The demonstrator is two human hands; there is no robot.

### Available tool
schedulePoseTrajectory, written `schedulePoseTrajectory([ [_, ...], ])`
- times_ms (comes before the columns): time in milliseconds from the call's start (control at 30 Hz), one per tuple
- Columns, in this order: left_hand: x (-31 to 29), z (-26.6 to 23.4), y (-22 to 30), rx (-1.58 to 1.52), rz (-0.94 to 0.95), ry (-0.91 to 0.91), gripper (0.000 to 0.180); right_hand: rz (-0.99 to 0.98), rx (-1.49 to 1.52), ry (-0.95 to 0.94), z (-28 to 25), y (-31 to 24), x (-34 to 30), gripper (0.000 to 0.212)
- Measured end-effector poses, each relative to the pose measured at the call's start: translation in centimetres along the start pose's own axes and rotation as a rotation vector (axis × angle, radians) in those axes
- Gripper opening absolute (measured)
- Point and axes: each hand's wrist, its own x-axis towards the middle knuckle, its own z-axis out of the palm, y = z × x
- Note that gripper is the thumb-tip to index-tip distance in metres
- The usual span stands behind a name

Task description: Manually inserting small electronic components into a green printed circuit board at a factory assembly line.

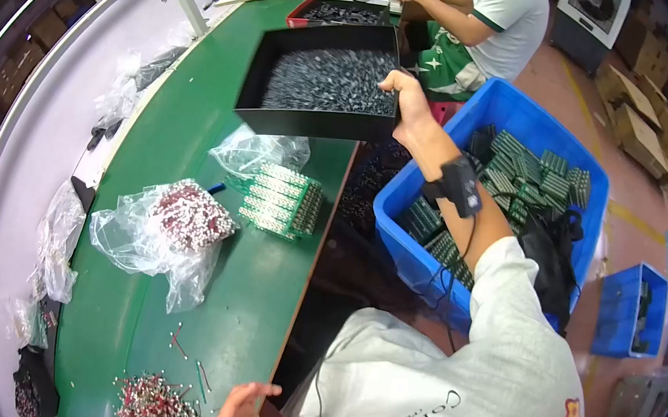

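My right hand (406,103) grips the right wall of a black open box (312,123), thumb over the rim. Many small dark pieces lie in the box, smeared by motion. It is held tilted over the far part of the green table. My left hand (246,416) is near the table's front edge, fingers apart with nothing in them. Beside it lies a heap of small red-and-white wired parts (159,410). A stack of green circuit boards (281,201) stands by the table edge, and a clear plastic bag (191,223) of similar wired parts lies to its left.
A blue bin (397,247) full of circuit boards stands at my right, with a black bag (548,256) on its edge. Farther right is a smaller blue bin (606,306). A co-worker (500,27) sits at the far end, near a red tray (297,17) of dark parts.
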Motion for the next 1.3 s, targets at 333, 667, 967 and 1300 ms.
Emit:
schedulePoseTrajectory([
  [333, -0.5, -0.4, 0.0, 0.079, -0.311, 0.052, 0.067, -0.126, -0.234, 0.394, -7.5, 7.2, 12.5, 0.035],
  [667, 1.6, 0.2, -4.7, 0.462, -0.343, 0.030, 0.027, -0.727, -1.061, 0.568, -5.3, 10.0, 15.0, 0.050],
  [967, 1.5, -0.3, -4.6, 0.399, -0.299, 0.130, 0.013, -0.529, -1.466, -0.778, 8.6, 5.5, -7.7, 0.081],
  [1300, -0.5, -0.9, -3.4, 0.359, -0.090, 0.110, 0.017, -0.650, -1.697, -0.646, 11.1, 7.5, -11.3, 0.079],
])
